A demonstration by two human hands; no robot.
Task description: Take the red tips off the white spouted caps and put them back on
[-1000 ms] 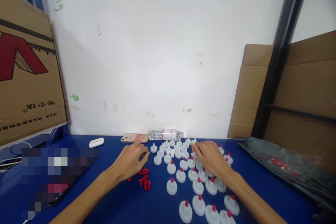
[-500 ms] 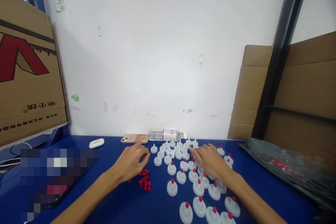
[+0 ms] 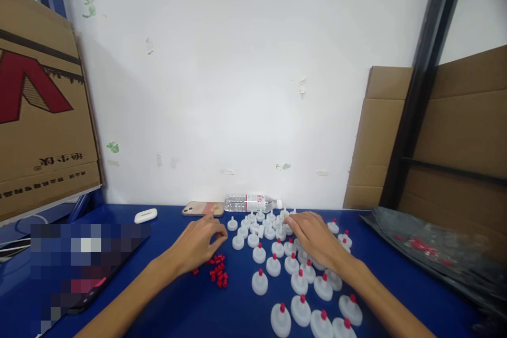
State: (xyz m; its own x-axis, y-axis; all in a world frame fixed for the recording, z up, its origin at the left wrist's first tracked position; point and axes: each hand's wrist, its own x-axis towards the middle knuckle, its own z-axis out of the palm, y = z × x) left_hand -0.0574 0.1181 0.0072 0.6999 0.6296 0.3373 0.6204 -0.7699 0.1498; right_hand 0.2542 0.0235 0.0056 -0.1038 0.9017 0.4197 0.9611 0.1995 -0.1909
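Note:
Many white plastic caps (image 3: 259,281) stand on the blue table (image 3: 198,306); the nearer ones carry a red tip, several at the back (image 3: 238,242) have none. A small heap of loose red tips (image 3: 218,270) lies left of them. My left hand (image 3: 197,244) rests curled just above that heap, fingers pinched together; what they hold is too small to make out. Over the caps at the back right, my right hand (image 3: 312,236) has its fingertips closed on a white cap (image 3: 288,229).
A phone (image 3: 202,208) and a lying water bottle (image 3: 252,203) are at the wall, a white earbud case (image 3: 145,215) to the left. Cardboard boxes stand at both sides. A dark plastic bag (image 3: 431,253) with red parts lies at the right.
My right hand has crept a little forward and left over the back caps. The left hand has stayed by the red heap.

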